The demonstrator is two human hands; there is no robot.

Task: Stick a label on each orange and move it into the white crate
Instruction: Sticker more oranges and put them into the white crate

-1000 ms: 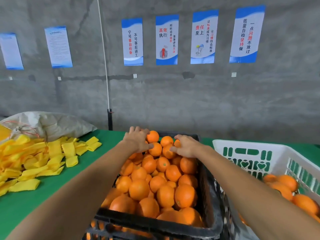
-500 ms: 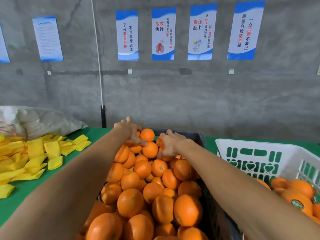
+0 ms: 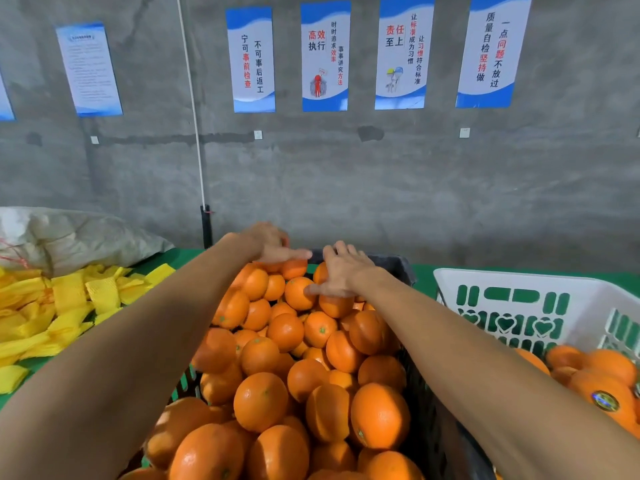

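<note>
A black crate [image 3: 398, 266] in front of me is heaped with several unlabelled oranges [image 3: 259, 400]. Both my arms reach over the heap to its far end. My left hand [image 3: 272, 245] lies on the farthest oranges with its fingers stretched to the right. My right hand [image 3: 343, 271] rests flat beside it, fingers spread, thumb against an orange [image 3: 298, 292]. Neither hand closes round a fruit. The white crate [image 3: 519, 280] stands to the right and holds several oranges; one labelled orange [image 3: 604, 400] shows a round sticker.
Yellow foam sleeves [image 3: 69, 299] lie piled on the green table [image 3: 180, 259] at the left, with a grey-white sack [image 3: 76, 233] behind them. A concrete wall with posters rises just behind the crates. A black post [image 3: 206, 225] stands at the table's back edge.
My view has moved closer over the black crate. Both hands slid toward the crate's far edge, and the right hand's fingers have spread flat over the oranges.
</note>
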